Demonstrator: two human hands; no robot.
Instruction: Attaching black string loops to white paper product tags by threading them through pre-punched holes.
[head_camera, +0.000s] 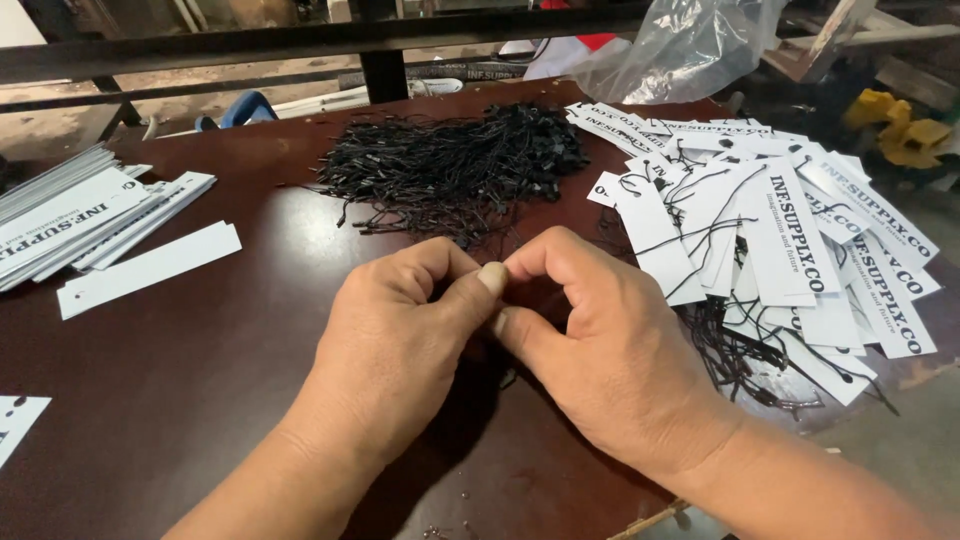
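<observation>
Both fists pinched shut, left hand (400, 340) and right hand (600, 350) meeting fingertip to fingertip over the dark brown wooden table (230, 350), contents hidden; tangled black string loops (455, 170) far centre, strung white paper tags (780, 240) right, unstrung white paper strips (90, 225) left, sorted within reach.

We have bare worktop (230, 340) left of our left hand (390, 340), open up to the single white tag (148, 268) and the stacked tags (70, 215) beyond it. Ahead, the black string pile (455, 170) blocks the way. Just beside our right hand (610, 350), the strung tags (790, 240) crowd the right side up to the worktop's edge
</observation>
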